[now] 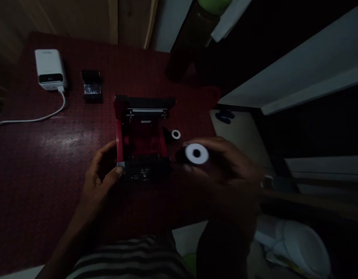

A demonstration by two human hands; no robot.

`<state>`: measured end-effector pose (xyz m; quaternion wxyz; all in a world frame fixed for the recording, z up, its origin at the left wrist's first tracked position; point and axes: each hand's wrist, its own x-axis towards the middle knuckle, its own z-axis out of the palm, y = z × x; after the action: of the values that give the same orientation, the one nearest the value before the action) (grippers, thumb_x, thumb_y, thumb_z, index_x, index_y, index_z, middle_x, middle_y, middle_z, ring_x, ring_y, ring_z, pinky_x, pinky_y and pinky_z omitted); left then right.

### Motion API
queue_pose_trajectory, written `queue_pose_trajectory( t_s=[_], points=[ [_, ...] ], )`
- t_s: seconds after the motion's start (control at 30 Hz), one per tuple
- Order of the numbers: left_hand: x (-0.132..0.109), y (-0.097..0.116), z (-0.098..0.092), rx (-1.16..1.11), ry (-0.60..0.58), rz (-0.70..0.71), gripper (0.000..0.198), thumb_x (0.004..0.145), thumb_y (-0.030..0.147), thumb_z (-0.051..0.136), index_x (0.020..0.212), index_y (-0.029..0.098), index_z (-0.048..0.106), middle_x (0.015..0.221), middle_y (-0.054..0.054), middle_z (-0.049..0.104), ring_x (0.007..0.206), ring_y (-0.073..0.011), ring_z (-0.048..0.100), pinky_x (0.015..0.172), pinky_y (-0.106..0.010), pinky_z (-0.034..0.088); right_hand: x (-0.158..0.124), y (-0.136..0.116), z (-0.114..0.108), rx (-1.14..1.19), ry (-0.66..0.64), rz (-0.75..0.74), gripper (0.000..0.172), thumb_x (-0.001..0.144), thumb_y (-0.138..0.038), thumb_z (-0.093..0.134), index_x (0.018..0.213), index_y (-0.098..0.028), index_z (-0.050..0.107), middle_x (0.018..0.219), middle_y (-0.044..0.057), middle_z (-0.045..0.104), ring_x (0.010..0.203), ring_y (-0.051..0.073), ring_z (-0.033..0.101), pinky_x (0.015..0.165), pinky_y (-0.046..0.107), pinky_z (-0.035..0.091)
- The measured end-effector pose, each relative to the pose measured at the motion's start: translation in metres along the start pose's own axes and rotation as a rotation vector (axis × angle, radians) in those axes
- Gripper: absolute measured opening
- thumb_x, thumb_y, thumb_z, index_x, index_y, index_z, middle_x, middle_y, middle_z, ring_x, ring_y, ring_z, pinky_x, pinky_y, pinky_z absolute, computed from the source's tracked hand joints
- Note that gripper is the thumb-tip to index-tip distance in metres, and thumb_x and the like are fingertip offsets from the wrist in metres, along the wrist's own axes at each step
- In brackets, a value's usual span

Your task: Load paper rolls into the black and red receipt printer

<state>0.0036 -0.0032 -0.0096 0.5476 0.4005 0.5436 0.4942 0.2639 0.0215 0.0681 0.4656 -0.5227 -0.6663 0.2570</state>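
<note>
A small red and black receipt printer point(144, 168) sits on the dark red table with its lid raised, its inner bay showing. My left hand point(104, 170) grips the printer's near left corner, thumb on the front edge. To the right of the printer, my right hand point(228, 161) holds a paper roll point(201, 159) by its sides, one round white end with a dark core facing me. That hand is slightly blurred and dim. A second, smaller-looking paper roll point(178, 137) lies on the table just right of the printer, mostly dark but for its white end.
A white power bank point(50, 66) with a plugged-in cable point(45, 117) stands at the far left. Beside it lies a small black object with a shiny face point(92, 90). A bottle with a green cap point(215, 6) rises at the back. Slippers point(224, 115) lie on the floor.
</note>
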Motion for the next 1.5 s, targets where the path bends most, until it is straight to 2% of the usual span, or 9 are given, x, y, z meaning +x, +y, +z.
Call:
queue_pose_trajectory(
  t_s=[0.1, 0.27, 0.5, 0.73, 0.9, 1.1, 1.27, 1.37, 1.5],
  points=[
    [0.0, -0.001, 0.0, 0.045, 0.052, -0.005, 0.06, 0.1, 0.051, 0.085, 0.156, 0.034, 0.074, 0.152, -0.006, 0.079, 0.135, -0.0338, 0.077, 0.105, -0.042, 0.065, -0.025, 0.025, -0.015, 0.133, 0.149, 0.193, 0.037, 0.087, -0.015, 0.091, 0.118, -0.034, 0.086, 0.115, 0.0, 0.09, 0.109, 0.024, 0.086, 0.096, 0.04, 0.071],
    [0.003, -0.004, 0.001, 0.076, 0.121, 0.001, 0.062, 0.092, 0.057, 0.088, 0.15, 0.034, 0.079, 0.152, -0.005, 0.077, 0.137, -0.0363, 0.074, 0.102, -0.041, 0.065, -0.054, 0.061, 0.002, 0.147, 0.035, 0.427, 0.033, 0.088, -0.021, 0.083, 0.12, -0.031, 0.085, 0.123, 0.003, 0.092, 0.117, 0.025, 0.087, 0.106, 0.043, 0.069],
    [0.005, -0.008, 0.0, 0.104, 0.132, 0.025, 0.055, 0.093, 0.059, 0.085, 0.14, 0.032, 0.079, 0.145, -0.005, 0.079, 0.141, -0.0375, 0.071, 0.113, -0.045, 0.061, -0.062, 0.092, 0.034, 0.077, -0.105, 0.327, 0.036, 0.092, -0.024, 0.073, 0.126, -0.026, 0.084, 0.127, 0.008, 0.091, 0.119, 0.026, 0.085, 0.109, 0.045, 0.067],
    [0.007, -0.012, -0.001, 0.09, 0.119, 0.046, 0.053, 0.093, 0.057, 0.084, 0.138, 0.031, 0.078, 0.151, -0.004, 0.078, 0.15, -0.0399, 0.066, 0.121, -0.046, 0.057, -0.07, 0.091, 0.002, 0.082, -0.22, 0.377, 0.06, 0.095, -0.019, 0.073, 0.154, -0.029, 0.076, 0.152, 0.011, 0.083, 0.12, 0.024, 0.085, 0.113, 0.048, 0.068],
    [0.01, -0.019, -0.004, 0.073, 0.109, 0.048, 0.065, 0.092, 0.06, 0.084, 0.148, 0.028, 0.074, 0.156, -0.008, 0.074, 0.156, -0.0427, 0.061, 0.125, -0.049, 0.055, -0.048, 0.097, -0.016, 0.07, -0.035, 0.416, 0.031, 0.104, -0.027, 0.071, 0.132, -0.026, 0.085, 0.129, 0.01, 0.089, 0.113, 0.025, 0.087, 0.102, 0.045, 0.07],
    [0.009, -0.015, -0.006, 0.09, 0.068, 0.032, 0.059, 0.097, 0.059, 0.082, 0.149, 0.032, 0.074, 0.154, -0.005, 0.075, 0.155, -0.0382, 0.063, 0.126, -0.047, 0.054, 0.012, 0.124, 0.026, -0.031, 0.005, 0.319, 0.051, 0.09, -0.023, 0.085, 0.141, -0.024, 0.077, 0.143, 0.014, 0.083, 0.119, 0.027, 0.081, 0.102, 0.047, 0.066],
    [0.007, -0.007, 0.002, 0.04, 0.086, 0.005, 0.064, 0.096, 0.059, 0.083, 0.153, 0.034, 0.073, 0.161, -0.007, 0.073, 0.157, -0.0398, 0.063, 0.128, -0.054, 0.054, 0.029, 0.133, 0.048, -0.041, 0.032, 0.273, 0.023, 0.09, -0.021, 0.082, 0.113, -0.024, 0.08, 0.121, 0.01, 0.087, 0.119, 0.03, 0.08, 0.109, 0.052, 0.063],
    [0.007, -0.005, 0.003, 0.041, 0.069, 0.011, 0.058, 0.097, 0.058, 0.082, 0.15, 0.034, 0.074, 0.158, -0.007, 0.074, 0.157, -0.0399, 0.063, 0.127, -0.055, 0.055, 0.026, 0.126, 0.04, -0.022, 0.062, 0.267, 0.029, 0.09, -0.02, 0.078, 0.119, -0.024, 0.079, 0.123, 0.01, 0.087, 0.119, 0.03, 0.081, 0.109, 0.052, 0.064],
    [0.007, -0.004, 0.0, 0.102, 0.044, 0.022, 0.053, 0.103, 0.057, 0.077, 0.151, 0.034, 0.073, 0.16, -0.006, 0.074, 0.156, -0.0374, 0.066, 0.122, -0.049, 0.059, 0.025, 0.085, 0.0, 0.014, 0.031, 0.188, 0.033, 0.093, -0.026, 0.081, 0.126, -0.026, 0.081, 0.13, 0.007, 0.087, 0.124, 0.029, 0.081, 0.113, 0.051, 0.063]
  ],
)
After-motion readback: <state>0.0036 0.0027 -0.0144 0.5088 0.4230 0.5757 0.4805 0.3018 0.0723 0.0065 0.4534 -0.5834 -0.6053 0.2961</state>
